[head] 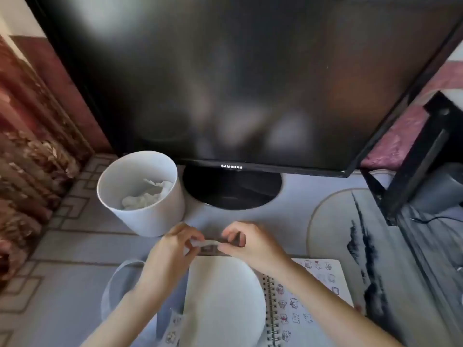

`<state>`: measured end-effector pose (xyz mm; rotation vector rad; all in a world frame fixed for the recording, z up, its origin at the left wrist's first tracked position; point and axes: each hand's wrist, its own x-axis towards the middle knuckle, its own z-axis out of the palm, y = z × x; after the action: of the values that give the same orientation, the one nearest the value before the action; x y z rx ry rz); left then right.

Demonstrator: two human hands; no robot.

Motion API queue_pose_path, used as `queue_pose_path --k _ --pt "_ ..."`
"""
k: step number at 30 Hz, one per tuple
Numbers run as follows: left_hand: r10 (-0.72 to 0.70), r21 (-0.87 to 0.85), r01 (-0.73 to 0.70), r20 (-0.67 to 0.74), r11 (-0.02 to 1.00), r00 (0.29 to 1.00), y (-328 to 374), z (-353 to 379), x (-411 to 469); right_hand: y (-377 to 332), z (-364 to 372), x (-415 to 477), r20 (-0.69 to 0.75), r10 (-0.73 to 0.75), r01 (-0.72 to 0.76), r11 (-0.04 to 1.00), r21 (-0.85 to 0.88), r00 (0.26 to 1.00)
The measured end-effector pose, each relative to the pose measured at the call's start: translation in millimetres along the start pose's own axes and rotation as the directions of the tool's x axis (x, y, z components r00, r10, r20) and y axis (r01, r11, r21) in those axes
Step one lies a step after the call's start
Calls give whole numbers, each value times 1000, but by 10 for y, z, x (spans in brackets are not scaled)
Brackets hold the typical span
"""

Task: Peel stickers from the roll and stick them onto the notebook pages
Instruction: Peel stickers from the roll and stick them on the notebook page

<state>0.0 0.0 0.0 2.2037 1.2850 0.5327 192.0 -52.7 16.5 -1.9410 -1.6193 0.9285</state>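
A spiral notebook (318, 294) lies open at the bottom centre; its right page carries several small bear stickers. A white curved sheet (223, 296) covers its left page. Above the notebook's top edge my left hand (172, 249) and my right hand (248, 242) meet, both pinching a short piece of whitish sticker strip (206, 243) stretched between their fingertips. A long band of strip (112, 284) loops down the left of the notebook, with bear stickers showing near the bottom edge (174, 329).
A white round tub (140, 194) with crumpled white scraps stands at the left of a Samsung monitor's (231, 167) black base (231, 189). A round mat with dark brush marks (350, 236) lies right. A black frame (411, 166) stands far right.
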Motion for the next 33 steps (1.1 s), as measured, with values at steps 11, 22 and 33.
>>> queue_pose_path --k 11,22,33 --pt "225 43 -221 -111 974 968 6 -81 -83 145 119 60 -63 -209 207 977 -42 976" --pt "-9 -39 6 -60 999 998 -31 -206 -1000 79 264 -165 -333 -151 98 981 -170 931" --pt "-12 -344 -21 -94 939 996 36 -203 -1055 -80 384 -471 -448 -203 201 978 -53 871"
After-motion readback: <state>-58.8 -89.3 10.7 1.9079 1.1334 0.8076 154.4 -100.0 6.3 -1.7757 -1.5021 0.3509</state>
